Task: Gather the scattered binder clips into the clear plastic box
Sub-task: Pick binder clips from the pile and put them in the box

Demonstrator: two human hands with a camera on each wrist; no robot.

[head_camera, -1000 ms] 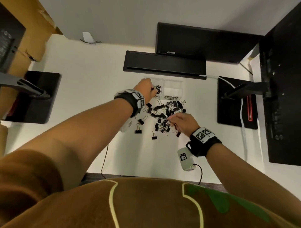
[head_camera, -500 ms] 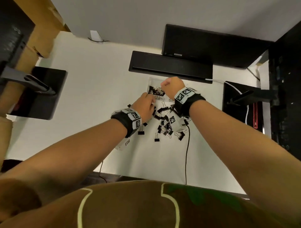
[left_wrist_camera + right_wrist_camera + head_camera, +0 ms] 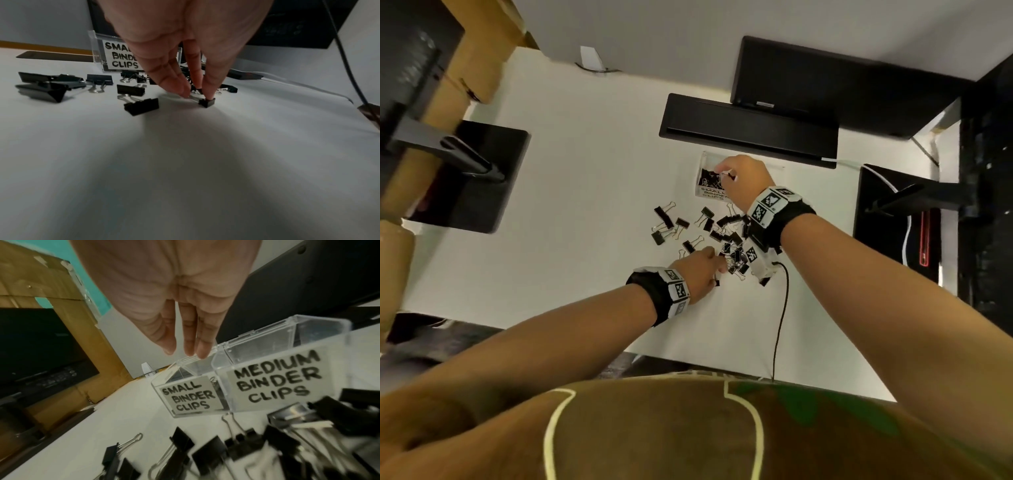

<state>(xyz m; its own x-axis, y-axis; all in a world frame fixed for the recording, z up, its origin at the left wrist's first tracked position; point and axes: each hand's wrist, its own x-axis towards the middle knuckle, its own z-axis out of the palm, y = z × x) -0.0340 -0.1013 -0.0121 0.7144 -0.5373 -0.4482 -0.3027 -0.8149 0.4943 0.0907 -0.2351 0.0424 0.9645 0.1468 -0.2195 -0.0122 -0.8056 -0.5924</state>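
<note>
Pinching a small clip [image 3: 207,102] off the desk [image 3: 185,162], my left hand [image 3: 697,274] has dropped back to the pile [image 3: 726,236]; my right hand [image 3: 743,181], fingers loose, has released over the clear box [image 3: 185,395].

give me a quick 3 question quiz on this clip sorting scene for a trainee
1. True or false: the left hand pinches a small binder clip on the table.
2. Over which labelled compartment of the clear plastic box do the right hand fingers hang? A small B medium
3. Fill in: the medium compartment looks ____.

Key: 1 true; 2 A; 3 empty
</note>
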